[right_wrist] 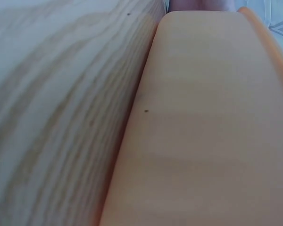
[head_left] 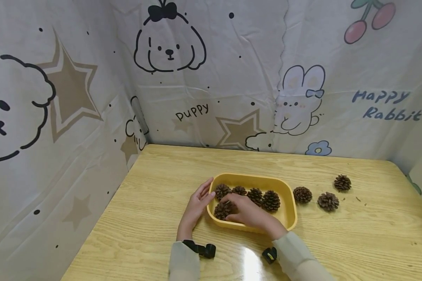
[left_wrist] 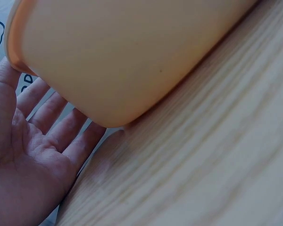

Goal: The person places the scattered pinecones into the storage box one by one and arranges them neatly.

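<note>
Yellow tray [head_left: 253,180] — right fingers [head_left: 232,198] gripping pinecone [head_left: 220,212] — cloth [head_left: 232,78]: "Puppy", "Happy Rabbit"

At the lower centre of the head view, left hand [head_left: 194,207] and right hand [head_left: 249,212], both bare. At the bottom edge of the frame, left sleeve [head_left: 184,261], long, plain and pale grey-beige, with the cuff ending at the wrist. Farther right, right sleeve [head_left: 300,253], in matching pale cloth. At the left cuff, black strap [head_left: 190,245] with a small, block-shaped black camera [head_left: 210,251]; beside the right cuff, second black camera [head_left: 268,256], compact, with a small yellow mark.
</note>
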A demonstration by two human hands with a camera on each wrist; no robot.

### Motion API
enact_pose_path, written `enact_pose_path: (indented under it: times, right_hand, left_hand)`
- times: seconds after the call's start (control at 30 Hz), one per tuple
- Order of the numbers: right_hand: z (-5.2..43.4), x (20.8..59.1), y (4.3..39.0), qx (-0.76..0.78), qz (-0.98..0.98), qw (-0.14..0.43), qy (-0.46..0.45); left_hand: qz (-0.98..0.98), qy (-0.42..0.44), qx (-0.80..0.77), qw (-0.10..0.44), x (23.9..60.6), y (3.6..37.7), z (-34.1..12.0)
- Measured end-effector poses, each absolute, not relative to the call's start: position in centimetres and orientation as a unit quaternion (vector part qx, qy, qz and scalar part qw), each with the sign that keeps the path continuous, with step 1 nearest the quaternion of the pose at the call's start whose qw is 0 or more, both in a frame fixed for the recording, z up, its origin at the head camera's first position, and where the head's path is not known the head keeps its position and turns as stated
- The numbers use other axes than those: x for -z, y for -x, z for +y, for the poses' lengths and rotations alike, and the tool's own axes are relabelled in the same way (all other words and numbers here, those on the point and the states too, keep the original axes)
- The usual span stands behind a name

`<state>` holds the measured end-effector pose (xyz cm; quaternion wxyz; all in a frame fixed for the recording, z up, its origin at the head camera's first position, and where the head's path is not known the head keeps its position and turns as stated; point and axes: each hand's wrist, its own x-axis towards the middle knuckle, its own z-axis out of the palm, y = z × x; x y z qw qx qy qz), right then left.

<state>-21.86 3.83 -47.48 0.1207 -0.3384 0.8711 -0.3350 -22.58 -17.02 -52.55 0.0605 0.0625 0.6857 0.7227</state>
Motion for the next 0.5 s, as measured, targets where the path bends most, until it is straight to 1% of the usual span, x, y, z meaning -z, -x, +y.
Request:
enact_pose_path:
  times: [0.5]
  right_hand:
    - [3.92, 47.68, 21.78, 0.349, 0.869, 0.11, 0.334]
  left_hand:
    - [0.684, -0.067, -0.723, 0.062, 52.62, 22.57, -17.05]
